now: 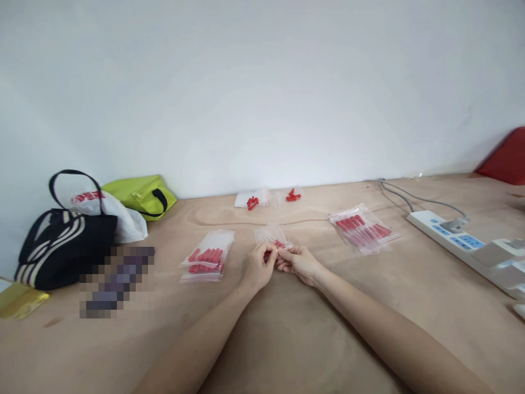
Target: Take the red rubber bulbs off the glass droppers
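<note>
Both hands meet at the near edge of a clear zip bag (270,235) in the middle of the table, with a few small red pieces showing in it. My left hand (260,264) pinches the bag's edge from the left. My right hand (299,264) has its fingers closed on the same edge from the right. To the left lies a stack of clear bags (209,256) with red sticks inside. On the right is a pile of similar filled bags (363,230). The fingers hide part of the bag between them.
By the wall lie loose red pieces (293,195) and more red pieces (252,203) on clear bags. A white power strip (455,241) with a grey cable is at right. A black bag (69,246), a green pouch (143,191) and a pixelated dark object (118,282) occupy the left.
</note>
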A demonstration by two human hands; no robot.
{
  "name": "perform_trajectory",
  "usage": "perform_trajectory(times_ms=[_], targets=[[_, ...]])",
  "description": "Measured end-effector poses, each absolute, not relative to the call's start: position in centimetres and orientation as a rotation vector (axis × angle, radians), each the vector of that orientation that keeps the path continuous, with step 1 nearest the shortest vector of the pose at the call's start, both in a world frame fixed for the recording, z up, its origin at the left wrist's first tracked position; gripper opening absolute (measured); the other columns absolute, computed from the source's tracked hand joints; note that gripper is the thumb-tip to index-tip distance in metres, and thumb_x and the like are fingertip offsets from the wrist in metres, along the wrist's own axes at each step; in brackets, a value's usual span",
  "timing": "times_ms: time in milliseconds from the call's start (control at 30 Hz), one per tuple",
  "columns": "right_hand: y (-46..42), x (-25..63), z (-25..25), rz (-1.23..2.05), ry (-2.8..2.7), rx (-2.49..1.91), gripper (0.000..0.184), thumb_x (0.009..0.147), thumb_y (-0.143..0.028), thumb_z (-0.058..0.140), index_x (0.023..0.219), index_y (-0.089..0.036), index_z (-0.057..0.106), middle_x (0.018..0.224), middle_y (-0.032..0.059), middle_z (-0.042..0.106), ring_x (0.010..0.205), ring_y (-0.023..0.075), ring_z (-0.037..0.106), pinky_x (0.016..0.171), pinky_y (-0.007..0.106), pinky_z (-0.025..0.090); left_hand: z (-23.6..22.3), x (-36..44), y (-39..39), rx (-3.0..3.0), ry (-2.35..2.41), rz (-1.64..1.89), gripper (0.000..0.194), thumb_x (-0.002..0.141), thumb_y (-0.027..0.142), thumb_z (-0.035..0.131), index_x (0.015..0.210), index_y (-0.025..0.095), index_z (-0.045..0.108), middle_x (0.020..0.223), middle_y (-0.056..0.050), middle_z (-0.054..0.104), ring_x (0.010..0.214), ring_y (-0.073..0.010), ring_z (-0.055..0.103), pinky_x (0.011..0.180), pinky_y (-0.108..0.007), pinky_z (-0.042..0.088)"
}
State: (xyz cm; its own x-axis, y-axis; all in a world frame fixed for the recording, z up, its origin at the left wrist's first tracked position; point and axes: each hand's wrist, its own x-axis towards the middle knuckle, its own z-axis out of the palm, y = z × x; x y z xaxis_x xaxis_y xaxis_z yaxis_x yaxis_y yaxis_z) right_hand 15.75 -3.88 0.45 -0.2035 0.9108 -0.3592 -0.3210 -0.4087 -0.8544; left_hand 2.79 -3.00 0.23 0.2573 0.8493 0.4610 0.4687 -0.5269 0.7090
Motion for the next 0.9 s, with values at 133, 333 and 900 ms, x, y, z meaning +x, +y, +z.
perform_trajectory(times_ms=[133,333,900], targets=[[-3.8,15.6,0.0,1.722,-0.839,-1.121,0.021,0.066,-0.027,0.067,0.057,-0.012,0.055,0.045,-0.0018,0.055,0.036,0.0040,0.047,0.036,0.014,0.035,0.0,2.8,-3.0,2.049,1.204,1.205,0.014,0.077,0.020,0.047,0.065,0.016,0.053,0.075,-0.004,0.061,0.077,-0.0154,0.058,0.071,-0.027,0.044],[-3.8,15.5,-0.1,1.664,-0.906,-1.130,0.027,0.061,-0.033,0.068,0.053,-0.013,0.052,0.040,-0.0031,0.052,0.034,0.0039,0.045,0.034,0.015,0.030,-0.2,3.0,-3.3,2.023,1.217,1.239,0.014,0.077,0.019,0.046,0.064,0.016,0.052,0.074,-0.004,0.061,0.076,-0.0151,0.058,0.070,-0.027,0.045],[-3.8,15.8,-0.2,1.463,-0.962,-1.349,0.010,0.067,-0.012,0.056,0.062,-0.016,0.048,0.045,-0.0042,0.055,0.041,0.0073,0.055,0.044,0.017,0.048,0.4,2.2,-3.5,2.163,1.208,1.401,0.013,0.077,0.023,0.050,0.066,0.017,0.055,0.081,-0.005,0.059,0.087,-0.0167,0.057,0.080,-0.032,0.044]])
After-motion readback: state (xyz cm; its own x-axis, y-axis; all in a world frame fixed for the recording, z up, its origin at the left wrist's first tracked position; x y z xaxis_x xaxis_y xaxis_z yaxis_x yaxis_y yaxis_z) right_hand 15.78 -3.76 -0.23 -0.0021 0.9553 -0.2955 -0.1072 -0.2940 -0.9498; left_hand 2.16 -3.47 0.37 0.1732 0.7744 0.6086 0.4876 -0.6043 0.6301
